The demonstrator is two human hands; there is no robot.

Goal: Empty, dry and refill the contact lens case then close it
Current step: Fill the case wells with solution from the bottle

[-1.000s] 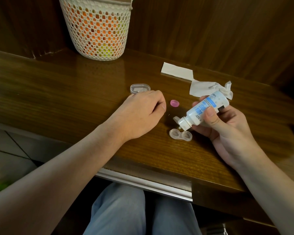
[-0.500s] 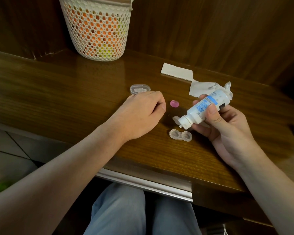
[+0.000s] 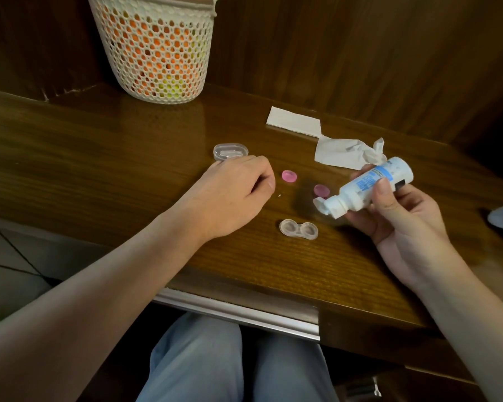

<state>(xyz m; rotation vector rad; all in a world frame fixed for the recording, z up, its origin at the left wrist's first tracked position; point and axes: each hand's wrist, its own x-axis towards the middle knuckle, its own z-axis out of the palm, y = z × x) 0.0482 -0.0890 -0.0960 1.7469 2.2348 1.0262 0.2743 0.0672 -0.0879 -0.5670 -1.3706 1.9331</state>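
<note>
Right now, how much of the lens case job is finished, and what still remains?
Done, it seems: the lens case lies open, both pink caps are off, and a crumpled tissue suggests drying. In hand: the right hand holds the solution bottle, nozzle tilted toward the case. Whether the wells hold liquid cannot be told. Left: screwing the caps on. The left hand rests idle.

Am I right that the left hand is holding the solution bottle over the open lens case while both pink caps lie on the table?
Not quite: the head view shows the right hand holding the solution bottle, not the left hand, which rests on the table. The lens case is open, and both pink caps lie on the table.
</note>
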